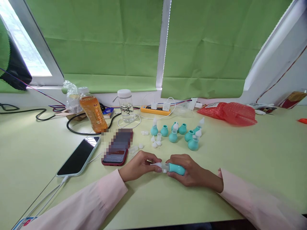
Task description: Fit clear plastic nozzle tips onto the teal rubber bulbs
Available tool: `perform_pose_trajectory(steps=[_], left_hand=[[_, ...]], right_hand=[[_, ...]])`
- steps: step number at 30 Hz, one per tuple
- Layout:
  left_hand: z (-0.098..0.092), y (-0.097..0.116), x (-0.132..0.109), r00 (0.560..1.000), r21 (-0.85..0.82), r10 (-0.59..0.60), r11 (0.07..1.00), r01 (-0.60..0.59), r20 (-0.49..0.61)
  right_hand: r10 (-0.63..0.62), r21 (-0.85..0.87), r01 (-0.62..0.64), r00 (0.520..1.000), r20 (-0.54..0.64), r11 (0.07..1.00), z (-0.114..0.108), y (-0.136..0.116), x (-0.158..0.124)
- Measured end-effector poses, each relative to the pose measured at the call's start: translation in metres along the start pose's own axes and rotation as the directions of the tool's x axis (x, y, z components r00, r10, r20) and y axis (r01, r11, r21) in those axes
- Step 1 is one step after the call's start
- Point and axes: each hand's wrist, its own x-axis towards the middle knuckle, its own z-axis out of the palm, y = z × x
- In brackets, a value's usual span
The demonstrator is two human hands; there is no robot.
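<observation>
1. Nearest, both hands meet at the table's near middle. The right hand (189,171) wraps the teal bulb (177,168), laid on its side so that its neck faces left; the left hand (139,166) pinches the clear tip (157,165) at that neck between thumb and fingertips. Held this way, one hand steadies the soft body while the other works the small part; both are clamped on the one piece, wrists resting on the table (216,204).
2. Just left and a little farther, a dark phone (78,157) lies face up on its cable, and a red-cased phone (115,156) lies beside it, both within glance of the hands.
3. Beyond the hands, loose white tips (155,140) lie next to a cluster of teal bulbs (182,132), some capped, standing upright within easy reach.
4. Farther left stand an orange drink bottle (93,111) and a clear jar (126,107).
5. At the far edge lie a yellow power strip (155,110) and, to the right, a red plastic bag (227,113), under the green blinds (107,41).
</observation>
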Motion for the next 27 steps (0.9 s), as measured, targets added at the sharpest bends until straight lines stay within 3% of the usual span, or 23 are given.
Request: perform_pose_trajectory(steps=[4, 9, 12, 14, 16, 19, 22, 24, 27], left_hand=[[0.001, 0.000, 0.000, 0.998, -0.188, -0.024, 0.982, 0.033, 0.050], [-0.001, -0.001, 0.001, 0.998, -0.165, -0.018, 0.986, 0.026, 0.055], [0.002, 0.001, 0.001, 1.000, -0.121, 0.008, 0.993, -0.008, -0.006], [0.004, 0.005, 0.000, 0.992, -0.078, 0.061, 0.994, -0.070, -0.111], [0.002, 0.008, -0.002, 0.964, -0.009, 0.131, 0.991, -0.136, -0.232], [-0.012, 0.012, -0.002, 0.880, 0.182, 0.239, 0.967, -0.178, -0.410], [-0.034, 0.010, 0.001, 0.764, 0.481, 0.357, 0.874, -0.069, -0.538], [-0.044, 0.006, 0.005, 0.769, 0.643, 0.388, 0.764, 0.039, -0.508], [-0.045, -0.001, 0.008, 0.854, 0.810, 0.352, 0.572, 0.127, -0.382]], right_hand=[[-0.010, 0.051, 0.011, 1.000, -0.029, 0.999, -0.001, -0.001, 0.001], [0.014, 0.092, -0.012, 1.000, -0.016, 0.996, 0.002, 0.000, 0.002], [0.033, 0.122, -0.027, 0.999, -0.042, 0.992, 0.004, -0.001, 0.003], [0.052, 0.146, -0.036, 0.993, -0.103, 0.989, 0.003, -0.001, 0.005], [0.083, 0.160, -0.052, 0.978, -0.192, 0.986, 0.000, 0.002, 0.007], [0.164, 0.167, -0.113, 0.929, -0.332, 0.979, -0.005, 0.014, 0.009], [0.284, 0.204, -0.217, 0.866, -0.412, 0.955, -0.005, 0.033, 0.011], [0.355, 0.229, -0.279, 0.829, -0.432, 0.932, -0.004, 0.043, 0.013], [0.395, 0.222, -0.328, 0.804, -0.445, 0.918, -0.001, 0.050, 0.015]])
